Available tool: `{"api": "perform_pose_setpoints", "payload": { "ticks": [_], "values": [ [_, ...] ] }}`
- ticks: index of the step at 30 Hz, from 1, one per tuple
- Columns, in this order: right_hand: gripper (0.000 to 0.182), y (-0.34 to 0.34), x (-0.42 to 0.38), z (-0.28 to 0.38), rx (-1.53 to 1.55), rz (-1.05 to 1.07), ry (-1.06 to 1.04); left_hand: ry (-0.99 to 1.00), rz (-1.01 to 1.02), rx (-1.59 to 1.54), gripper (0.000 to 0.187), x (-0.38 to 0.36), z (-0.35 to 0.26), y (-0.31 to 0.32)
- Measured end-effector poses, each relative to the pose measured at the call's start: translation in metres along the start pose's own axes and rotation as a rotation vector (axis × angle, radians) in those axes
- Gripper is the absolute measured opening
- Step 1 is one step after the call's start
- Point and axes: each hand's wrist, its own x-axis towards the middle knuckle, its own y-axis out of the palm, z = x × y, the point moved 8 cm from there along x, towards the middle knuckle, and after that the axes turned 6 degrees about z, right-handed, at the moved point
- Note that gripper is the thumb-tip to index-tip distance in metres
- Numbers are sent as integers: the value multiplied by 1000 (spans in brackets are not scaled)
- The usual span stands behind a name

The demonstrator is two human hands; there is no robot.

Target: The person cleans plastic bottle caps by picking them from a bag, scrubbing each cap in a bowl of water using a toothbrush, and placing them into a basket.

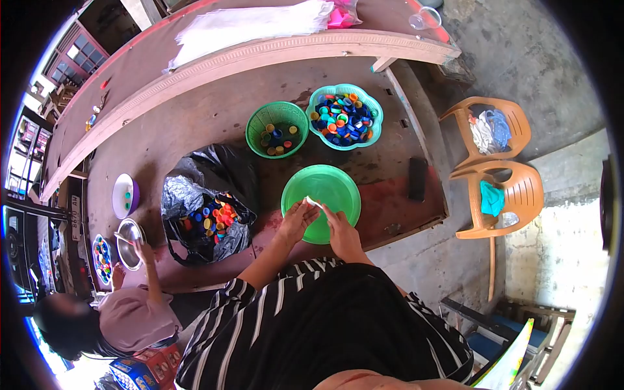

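Over the green basin (321,177), my left hand (296,223) pinches one end of a small white piece (313,202). My right hand (344,232) grips its other end, fingers closed. What exactly the white piece is, I cannot make out. Behind the basin stand a green basket (255,144) with a few bottle caps in it and a scalloped teal basket (372,138) heaped with colourful bottle caps (348,121). To the left, a black plastic bag (234,170) lies wide open with more caps inside.
At left, another person (133,318) reaches toward a metal bowl (132,261), beside a purple bowl (119,203) and a tub of caps (102,259). A dark flat object (417,179) lies near the table's right edge. Orange chairs (520,195) stand beyond it.
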Motion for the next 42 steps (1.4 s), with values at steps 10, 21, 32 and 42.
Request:
{"api": "perform_pose_setpoints", "payload": {
  "ticks": [10,21,32,42],
  "values": [
    [53,-1,-2,-11,-119,86,56,68,-115,431,22,-8,-20,15],
    [57,-17,-50,-55,-235,-27,100,718,7,1737,26,-58,-59,83],
    [53,-7,-44,-62,-175,-102,68,993,-266,1754,24,-25,-154,125],
    [56,-27,-39,-57,-158,-188,49,1358,-588,1506,27,-115,-227,120]
  ]
}}
